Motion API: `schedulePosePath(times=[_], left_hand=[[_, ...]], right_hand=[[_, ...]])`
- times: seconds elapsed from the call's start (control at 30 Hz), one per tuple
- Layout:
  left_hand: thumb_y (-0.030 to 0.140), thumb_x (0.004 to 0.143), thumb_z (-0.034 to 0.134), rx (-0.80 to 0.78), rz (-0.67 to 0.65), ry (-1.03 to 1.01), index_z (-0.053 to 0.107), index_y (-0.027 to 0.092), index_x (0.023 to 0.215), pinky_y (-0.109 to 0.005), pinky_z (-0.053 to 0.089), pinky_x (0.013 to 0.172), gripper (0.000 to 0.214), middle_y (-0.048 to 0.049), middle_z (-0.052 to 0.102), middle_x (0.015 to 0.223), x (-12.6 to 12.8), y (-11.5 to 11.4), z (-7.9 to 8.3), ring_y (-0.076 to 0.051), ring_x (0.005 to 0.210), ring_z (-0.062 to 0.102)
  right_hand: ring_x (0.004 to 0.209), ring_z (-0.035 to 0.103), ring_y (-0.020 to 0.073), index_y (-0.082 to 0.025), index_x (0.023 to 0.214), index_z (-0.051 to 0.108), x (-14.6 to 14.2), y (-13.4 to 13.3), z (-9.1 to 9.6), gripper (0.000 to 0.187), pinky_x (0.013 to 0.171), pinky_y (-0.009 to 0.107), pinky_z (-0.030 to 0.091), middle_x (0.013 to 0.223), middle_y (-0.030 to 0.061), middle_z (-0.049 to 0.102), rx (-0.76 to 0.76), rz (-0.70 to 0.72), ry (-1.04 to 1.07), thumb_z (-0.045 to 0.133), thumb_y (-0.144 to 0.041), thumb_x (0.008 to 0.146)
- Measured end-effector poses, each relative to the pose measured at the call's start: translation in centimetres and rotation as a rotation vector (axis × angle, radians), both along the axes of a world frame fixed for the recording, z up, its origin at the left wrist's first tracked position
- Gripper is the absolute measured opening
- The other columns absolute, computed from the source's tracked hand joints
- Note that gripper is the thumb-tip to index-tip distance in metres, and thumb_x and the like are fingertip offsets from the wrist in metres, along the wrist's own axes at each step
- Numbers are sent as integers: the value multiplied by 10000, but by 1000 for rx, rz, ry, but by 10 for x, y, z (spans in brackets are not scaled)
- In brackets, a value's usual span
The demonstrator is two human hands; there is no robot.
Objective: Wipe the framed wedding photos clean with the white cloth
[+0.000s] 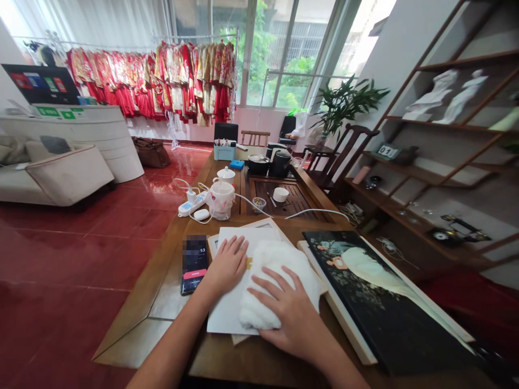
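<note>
A white panel (227,310) lies on the wooden table in front of me, on top of framed pieces whose edges stick out beneath it. My left hand (227,266) rests flat on the panel's left part, fingers stretched out. On the right part sits a fluffy white cloth (300,270), bunched into a thick pad. My right hand (290,300) is spread over this cloth from above, with the thumb at its near edge. A small gold-coloured patch (248,263) shows between the left fingers and the cloth. What the cloth covers is hidden.
A phone (193,265) lies left of the panel. A dark painting (377,292) on a pale frame lies on the right. Beyond are a white cup (221,199), a power strip (192,204) with cables, and a tea tray (292,202) with a small bowl (280,194).
</note>
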State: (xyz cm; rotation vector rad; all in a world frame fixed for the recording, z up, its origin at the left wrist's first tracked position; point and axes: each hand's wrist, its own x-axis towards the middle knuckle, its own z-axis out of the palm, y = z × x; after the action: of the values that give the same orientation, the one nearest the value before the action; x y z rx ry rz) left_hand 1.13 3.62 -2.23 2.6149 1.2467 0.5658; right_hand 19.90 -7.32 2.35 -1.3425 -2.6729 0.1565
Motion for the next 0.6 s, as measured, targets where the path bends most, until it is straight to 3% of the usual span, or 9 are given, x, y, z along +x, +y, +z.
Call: schedulePosePath(times=[0.2,0.37,0.6], left_hand=[[170,937,362,-5,-28,32,412,182,1396,-474,225,1162,462,-94,328,1522,-3,0,2,-235,1421,252],[284,988,298,10,0,3,397,193,1408,-472,227,1161,440,-87,349,1512,-2,-1,0,-226,1417,265],[317,980,323,11,31,-19,421,208,1391,-457,225,1163,436,-69,390,1491,1,-1,0,-220,1403,295]], right_hand=[[1370,291,300,-308,1346,455,-20,2,1,587,1116,547,30,1452,20,447,-32,35,76,560,-489,798],[1352,325,298,-313,1339,461,4,-5,-3,584,1110,544,65,1446,12,454,40,12,27,581,-340,768],[1310,391,293,-243,1380,415,35,-6,-13,610,1088,530,183,1389,49,517,267,-4,31,558,-254,787]])
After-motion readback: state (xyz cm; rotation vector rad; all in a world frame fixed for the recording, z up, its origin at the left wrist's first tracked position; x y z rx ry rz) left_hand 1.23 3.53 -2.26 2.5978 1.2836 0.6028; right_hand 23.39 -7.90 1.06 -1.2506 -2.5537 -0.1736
